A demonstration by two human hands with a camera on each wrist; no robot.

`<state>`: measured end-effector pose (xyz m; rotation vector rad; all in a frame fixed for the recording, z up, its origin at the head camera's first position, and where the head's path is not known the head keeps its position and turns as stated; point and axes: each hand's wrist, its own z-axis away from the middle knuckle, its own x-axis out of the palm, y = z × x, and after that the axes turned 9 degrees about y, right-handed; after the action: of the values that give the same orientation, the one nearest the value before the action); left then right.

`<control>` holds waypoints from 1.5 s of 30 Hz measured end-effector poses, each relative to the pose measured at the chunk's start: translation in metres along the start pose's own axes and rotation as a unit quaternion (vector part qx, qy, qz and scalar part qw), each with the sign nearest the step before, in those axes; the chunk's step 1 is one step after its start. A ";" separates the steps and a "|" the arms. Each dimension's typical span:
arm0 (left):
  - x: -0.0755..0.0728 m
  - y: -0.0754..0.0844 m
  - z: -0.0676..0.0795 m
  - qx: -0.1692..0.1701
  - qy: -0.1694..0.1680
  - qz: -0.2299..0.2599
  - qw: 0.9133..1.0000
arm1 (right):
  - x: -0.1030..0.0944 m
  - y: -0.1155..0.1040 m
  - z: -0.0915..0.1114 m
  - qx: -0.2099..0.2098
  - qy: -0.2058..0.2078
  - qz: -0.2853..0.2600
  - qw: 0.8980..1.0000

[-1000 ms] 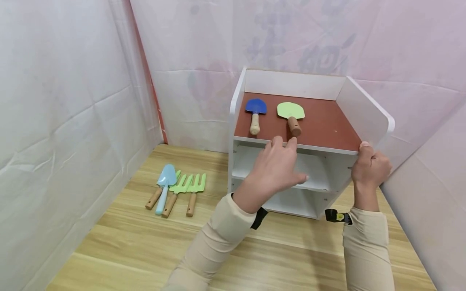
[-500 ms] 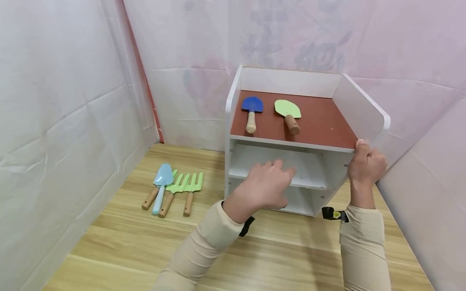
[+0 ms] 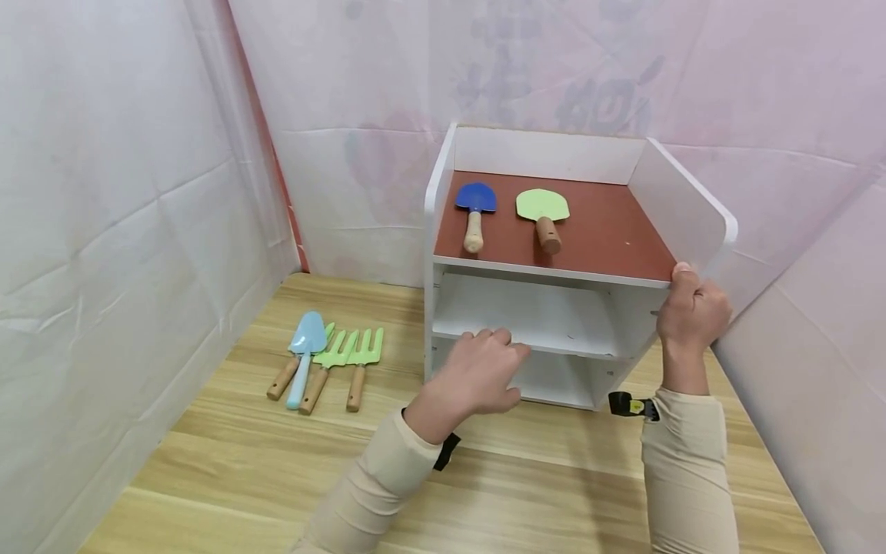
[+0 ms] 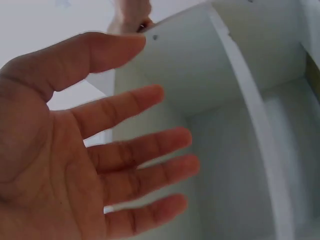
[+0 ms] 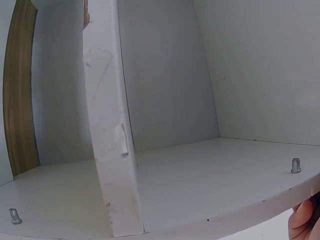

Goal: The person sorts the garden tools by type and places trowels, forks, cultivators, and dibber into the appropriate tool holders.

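My right hand [image 3: 694, 314] grips the front right corner of a white shelf unit [image 3: 540, 272], thumb on its reddish-brown top board. In front of the lower shelves hangs my left hand [image 3: 481, 371]; its fingers are loosely spread and hold nothing, as the palm [image 4: 55, 170] in the left wrist view shows. On the top board lie a blue trowel [image 3: 475, 198] with a pale wooden handle and a light green trowel [image 3: 543, 205] with a brown handle. The right wrist view looks into the shelf, with only a bit of the hand [image 5: 302, 220] at the edge.
Left of the unit, a light blue trowel [image 3: 309, 335] and several green garden forks [image 3: 366, 350] with wooden handles lie partly overlapping on the wooden table [image 3: 228, 477]. Pale sheets [image 3: 360, 92] surround the table. Metal shelf pegs [image 5: 296, 165] stick out inside the unit.
My left hand has drawn back from beside the green trowel's handle, down and to the left. The right hand keeps its grip on the corner. The whole view has shifted slightly.
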<state>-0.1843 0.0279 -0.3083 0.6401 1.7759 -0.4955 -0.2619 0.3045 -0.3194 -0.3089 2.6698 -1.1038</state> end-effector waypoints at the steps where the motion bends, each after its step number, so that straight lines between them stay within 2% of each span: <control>1: 0.003 -0.002 0.002 0.001 -0.002 0.004 1.000 | 0.000 0.000 0.000 0.001 0.000 0.001 1.000; 6: 0.018 -0.011 0.011 -0.019 0.002 0.037 0.999 | -0.001 -0.001 0.000 -0.001 -0.003 -0.003 1.000; 10: 0.029 -0.019 0.020 -0.050 0.029 0.049 0.997 | -0.001 -0.004 0.000 -0.012 -0.006 -0.009 1.000; 19: 0.052 -0.032 0.039 -0.057 0.086 0.066 0.992 | -0.001 -0.003 0.001 -0.020 -0.006 -0.012 1.000; 23: 0.063 -0.036 0.049 -0.078 0.102 0.077 0.989 | -0.001 -0.004 0.001 -0.018 -0.008 -0.014 1.000; 28: 0.077 -0.041 0.062 -0.123 0.116 0.093 0.981 | 0.000 -0.003 0.001 -0.021 -0.010 -0.012 1.000; 30: 0.083 -0.044 0.067 -0.137 0.128 0.087 0.978 | 0.001 -0.003 0.001 -0.027 -0.013 -0.013 0.999; 37: 0.099 -0.055 0.081 -0.184 0.174 0.066 0.965 | 0.001 -0.001 -0.001 -0.009 -0.008 -0.011 1.000; 41: 0.106 -0.066 0.092 -0.204 0.195 0.073 0.956 | 0.000 -0.001 0.000 -0.008 -0.010 -0.015 1.000; 45: 0.107 -0.075 0.103 -0.233 0.197 0.071 0.950 | -0.001 -0.002 0.000 -0.007 -0.008 -0.022 1.000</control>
<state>-0.1814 -0.0753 -0.4391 0.5474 2.1036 0.1696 -0.2608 0.3035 -0.3179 -0.3781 2.6692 -1.0910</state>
